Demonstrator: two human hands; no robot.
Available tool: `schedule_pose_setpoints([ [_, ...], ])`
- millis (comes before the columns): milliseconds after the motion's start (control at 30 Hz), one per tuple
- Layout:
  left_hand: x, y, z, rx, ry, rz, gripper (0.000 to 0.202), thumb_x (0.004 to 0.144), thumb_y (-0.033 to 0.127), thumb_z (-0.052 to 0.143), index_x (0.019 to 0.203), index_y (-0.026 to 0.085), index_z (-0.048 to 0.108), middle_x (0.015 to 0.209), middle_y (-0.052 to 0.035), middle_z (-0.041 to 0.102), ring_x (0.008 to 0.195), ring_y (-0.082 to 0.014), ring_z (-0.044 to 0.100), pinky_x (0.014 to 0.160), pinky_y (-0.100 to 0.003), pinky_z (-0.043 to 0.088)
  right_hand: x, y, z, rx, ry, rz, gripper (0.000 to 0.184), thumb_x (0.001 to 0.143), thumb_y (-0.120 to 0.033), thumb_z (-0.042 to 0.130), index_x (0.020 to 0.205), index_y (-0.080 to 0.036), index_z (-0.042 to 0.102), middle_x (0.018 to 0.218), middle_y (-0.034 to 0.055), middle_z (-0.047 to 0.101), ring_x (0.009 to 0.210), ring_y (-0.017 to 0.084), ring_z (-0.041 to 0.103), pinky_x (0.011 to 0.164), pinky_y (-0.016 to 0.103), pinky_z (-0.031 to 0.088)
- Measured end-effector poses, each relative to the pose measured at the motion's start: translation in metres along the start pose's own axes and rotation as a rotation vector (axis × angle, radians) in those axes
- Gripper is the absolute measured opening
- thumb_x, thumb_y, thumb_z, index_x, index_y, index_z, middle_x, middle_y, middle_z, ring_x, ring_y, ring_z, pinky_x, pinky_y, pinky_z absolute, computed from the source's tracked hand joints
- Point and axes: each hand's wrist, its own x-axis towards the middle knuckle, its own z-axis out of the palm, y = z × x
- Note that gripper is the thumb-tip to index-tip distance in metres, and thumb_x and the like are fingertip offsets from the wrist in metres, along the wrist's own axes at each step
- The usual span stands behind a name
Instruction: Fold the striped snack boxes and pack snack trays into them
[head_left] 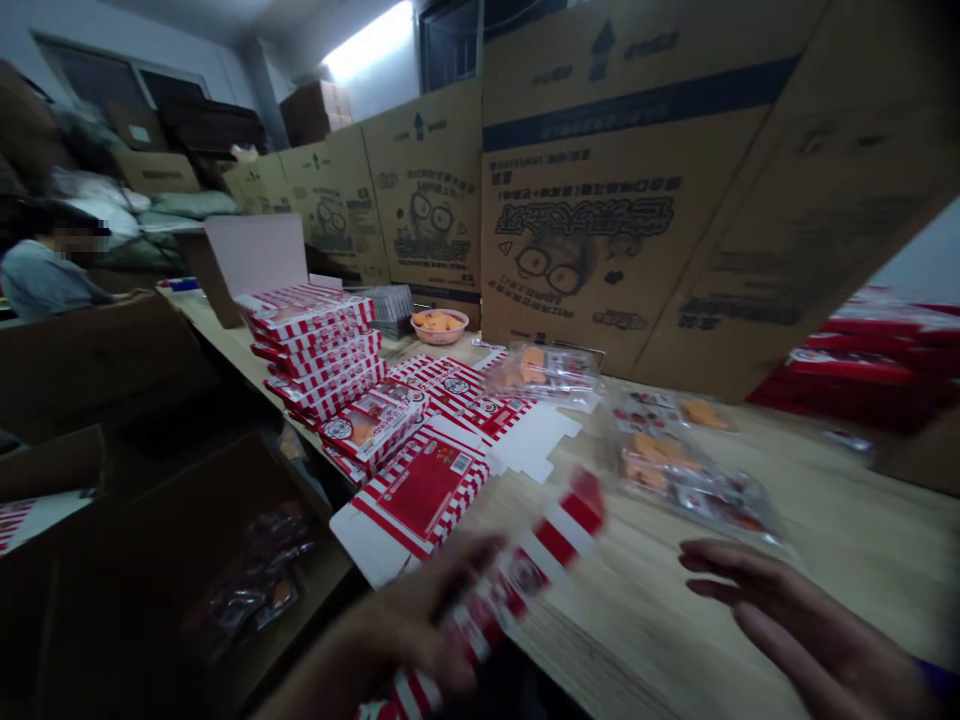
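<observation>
My left hand [420, 625] is closed around a flat red-and-white striped carton [525, 575], which is blurred by motion and slants up to the right over the wooden table [825, 520]. My right hand [795, 620] hovers open at the lower right, fingers stretched out to the left, holding nothing. Just beyond it lie clear plastic packets with orange contents [675, 470]. A flat unfolded carton blank [420, 495] lies on the table beside my left hand.
A stack of striped cartons [319, 345] stands at the table's left. A small bowl of orange pieces [439, 324] sits behind it. Large cardboard boxes [600, 200] wall the back. An open brown box [187, 580] is at lower left. A person [45, 270] sits far left.
</observation>
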Motion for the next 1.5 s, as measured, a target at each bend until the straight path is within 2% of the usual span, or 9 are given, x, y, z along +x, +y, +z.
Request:
schedule_pose_setpoints([
  [167, 0.011, 0.068, -0.115, 1.133, 0.862, -0.048, 0.097, 0.056, 0.056, 0.073, 0.138, 0.017, 0.039, 0.125, -0.0154, 0.047, 0.117, -0.0387, 0.041, 0.099, -0.052, 0.033, 0.005, 0.009, 0.037, 0.032, -0.199, 0.246, 0.031, 0.067, -0.051, 0.069, 0.075, -0.022, 0.070, 0.079, 0.0078, 0.069, 0.078, 0.026, 0.065, 0.069, 0.035, 0.054],
  [300, 0.033, 0.066, -0.175, 1.496, 0.969, -0.323, 0.093, 0.061, 0.061, 0.068, 0.135, 0.011, 0.041, 0.124, -0.0258, 0.048, 0.117, -0.0483, 0.041, 0.093, -0.060, 0.032, 0.014, 0.022, 0.092, 0.102, -0.394, 0.203, 0.031, 0.070, -0.048, 0.067, 0.071, -0.017, 0.067, 0.072, 0.0066, 0.067, 0.071, 0.022, 0.062, 0.066, 0.033, 0.051],
  [433, 0.042, 0.020, -0.157, 1.667, 0.943, -0.109, 0.076, 0.074, 0.057, 0.059, 0.131, 0.008, 0.045, 0.136, -0.0282, 0.041, 0.132, -0.0475, 0.027, 0.103, -0.063, 0.018, 0.050, 0.015, 0.154, 0.091, -0.531, 0.091, 0.019, 0.075, -0.034, 0.062, 0.075, -0.015, 0.066, 0.076, 0.0055, 0.067, 0.074, 0.020, 0.062, 0.069, 0.031, 0.049],
  [533, 0.046, -0.024, -0.117, 1.620, 0.710, 0.125, 0.077, 0.075, 0.058, 0.057, 0.133, 0.010, 0.043, 0.144, -0.0261, 0.035, 0.137, -0.0412, 0.024, 0.106, -0.055, 0.026, 0.089, 0.000, 0.203, -0.096, -0.592, 0.030, 0.010, 0.077, -0.020, 0.056, 0.079, -0.014, 0.064, 0.081, 0.0045, 0.068, 0.078, 0.017, 0.063, 0.072, 0.026, 0.048],
  [833, 0.052, -0.076, -0.092, 1.409, 0.619, -0.098, 0.116, 0.050, 0.069, 0.070, 0.141, 0.009, 0.033, 0.148, -0.0293, 0.026, 0.137, -0.0475, 0.018, 0.106, -0.064, 0.020, 0.164, -0.016, 0.301, -0.370, -0.542, 0.107, 0.012, 0.074, -0.018, 0.059, 0.082, -0.012, 0.064, 0.097, 0.0144, 0.067, 0.096, 0.026, 0.059, 0.079, 0.034, 0.041],
  [1000, 0.049, -0.075, -0.095, 1.295, 0.708, 0.016, 0.132, 0.044, 0.070, 0.073, 0.144, 0.004, 0.019, 0.148, -0.0339, 0.017, 0.137, -0.0482, 0.017, 0.106, -0.062, 0.024, 0.174, -0.013, 0.292, -0.232, -0.549, 0.217, 0.008, 0.068, -0.014, 0.060, 0.060, -0.013, 0.061, 0.070, 0.0073, 0.066, 0.075, 0.021, 0.062, 0.067, 0.028, 0.043],
  [1200, 0.038, -0.041, -0.092, 1.168, 0.821, 0.056, 0.103, 0.061, 0.051, 0.073, 0.142, 0.011, 0.023, 0.140, -0.0257, 0.040, 0.129, -0.0393, 0.040, 0.102, -0.053, 0.037, 0.143, -0.031, 0.233, 0.126, -0.529, 0.260, 0.014, 0.070, -0.029, 0.061, 0.066, -0.015, 0.063, 0.062, 0.0022, 0.065, 0.061, 0.016, 0.059, 0.062, 0.027, 0.047],
  [1367, 0.030, -0.008, -0.051, 1.053, 0.669, 0.141, 0.077, 0.063, 0.043, 0.075, 0.129, 0.018, 0.044, 0.114, -0.0141, 0.063, 0.105, -0.0330, 0.060, 0.086, -0.046, 0.050, 0.100, -0.055, 0.170, 0.618, -0.461, 0.293, 0.022, 0.059, -0.035, 0.075, 0.068, -0.017, 0.066, 0.065, 0.0007, 0.066, 0.058, 0.014, 0.057, 0.061, 0.027, 0.047],
  [1500, 0.031, -0.005, -0.011, 0.868, 0.569, 0.196, 0.048, 0.070, 0.040, 0.070, 0.111, 0.017, 0.059, 0.091, -0.0091, 0.070, 0.080, -0.0267, 0.065, 0.074, -0.039, 0.052, 0.072, -0.065, 0.125, 0.624, -0.412, 0.302, 0.024, 0.058, -0.035, 0.078, 0.065, -0.017, 0.064, 0.060, -0.0016, 0.061, 0.052, 0.010, 0.051, 0.052, 0.022, 0.041],
])
